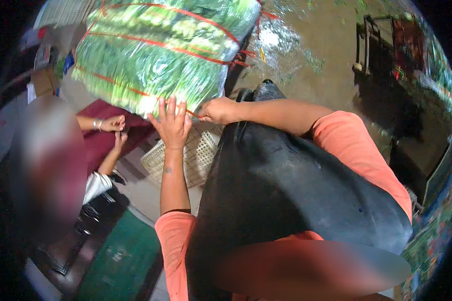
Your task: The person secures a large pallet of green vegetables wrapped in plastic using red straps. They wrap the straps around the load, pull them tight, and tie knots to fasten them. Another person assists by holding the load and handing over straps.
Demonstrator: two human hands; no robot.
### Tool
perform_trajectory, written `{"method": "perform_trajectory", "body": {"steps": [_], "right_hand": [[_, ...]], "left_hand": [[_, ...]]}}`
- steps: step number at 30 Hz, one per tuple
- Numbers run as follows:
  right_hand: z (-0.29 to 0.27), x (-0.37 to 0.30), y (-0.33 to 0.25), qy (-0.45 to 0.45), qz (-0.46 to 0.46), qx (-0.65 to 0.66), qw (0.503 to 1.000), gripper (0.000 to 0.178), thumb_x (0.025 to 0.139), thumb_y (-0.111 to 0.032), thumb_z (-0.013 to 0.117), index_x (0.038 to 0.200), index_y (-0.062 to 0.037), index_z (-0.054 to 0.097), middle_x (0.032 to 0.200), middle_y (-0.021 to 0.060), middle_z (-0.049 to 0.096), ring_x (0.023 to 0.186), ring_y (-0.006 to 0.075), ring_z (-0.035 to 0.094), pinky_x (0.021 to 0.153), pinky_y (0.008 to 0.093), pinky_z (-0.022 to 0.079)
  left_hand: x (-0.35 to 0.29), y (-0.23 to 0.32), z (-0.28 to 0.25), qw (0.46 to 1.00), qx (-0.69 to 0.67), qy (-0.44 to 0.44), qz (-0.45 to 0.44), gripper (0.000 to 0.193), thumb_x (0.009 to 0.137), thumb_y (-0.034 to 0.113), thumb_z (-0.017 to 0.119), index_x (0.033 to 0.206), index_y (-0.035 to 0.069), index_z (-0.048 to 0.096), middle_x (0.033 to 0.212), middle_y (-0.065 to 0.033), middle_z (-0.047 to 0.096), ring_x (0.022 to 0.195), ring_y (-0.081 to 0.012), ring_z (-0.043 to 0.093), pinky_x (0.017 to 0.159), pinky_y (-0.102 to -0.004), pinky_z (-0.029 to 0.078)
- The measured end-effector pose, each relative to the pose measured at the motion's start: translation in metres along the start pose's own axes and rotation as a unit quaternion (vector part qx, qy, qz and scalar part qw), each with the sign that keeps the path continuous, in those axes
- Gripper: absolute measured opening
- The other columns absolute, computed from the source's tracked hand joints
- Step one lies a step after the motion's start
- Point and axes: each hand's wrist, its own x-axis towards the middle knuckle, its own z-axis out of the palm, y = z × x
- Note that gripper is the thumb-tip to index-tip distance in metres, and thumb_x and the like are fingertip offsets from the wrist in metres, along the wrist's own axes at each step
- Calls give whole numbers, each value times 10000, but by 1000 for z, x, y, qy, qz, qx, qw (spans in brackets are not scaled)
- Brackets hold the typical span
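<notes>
From where I stand, the big bundle of leafy greens (150, 75) lies out in front of the person, just beyond the black apron (266, 170), its near edge reaching over the cream lattice basket (155, 163); what bears its weight I cannot tell. It is a broad, plump block, pale stalks and brighter green mingling with darker leaves, under clear plastic wrap that wrinkles and throws back white glints. Red strings cross it in roughly parallel bands, with loose ends sticking out at the right side. The left hand (172, 125) lies against the near edge, fingers spread and pressing on the wrap. The right hand (220, 110) is curled tight at the near right corner, pinching the lowest red string (193, 115). To the left, a co-worker's hands (116, 124) are near each other, apart from the bundle.
</notes>
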Motion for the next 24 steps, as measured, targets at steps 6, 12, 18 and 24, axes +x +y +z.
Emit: {"method": "perform_trajectory", "body": {"steps": [6,12,18,24], "right_hand": [[49,-53,98,-114,178,-25,977,266,862,-283,577,934,-62,705,936,178,699,901,372,666,752,472,529],[117,-111,234,-7,364,4,931,294,841,-244,540,910,-32,731,885,194,708,837,372,687,771,456,537],[134,-59,211,240,630,263,690,452,886,-130,558,1317,-5,513,955,213,702,862,312,705,743,466,552],[159,34,191,396,392,676,482,99,821,-81,645,880,-25,702,755,109,680,628,214,629,558,359,486]], "left_hand": [[-4,-3,16,998,47,31,20,396,861,282,536,1238,212,635,1436,-77,494,1404,-361,343,1148,-576,-91],[-3,-4,15,997,54,12,46,450,928,325,424,1319,160,574,1473,-132,446,1428,-403,272,1120,-606,-106],[-7,-17,15,992,69,57,94,504,997,409,315,1380,146,512,1485,-118,436,1445,-381,245,1120,-611,-90],[5,-9,21,985,77,64,141,503,1010,420,299,1382,158,514,1515,-81,403,1448,-341,257,1124,-627,-7]]}}
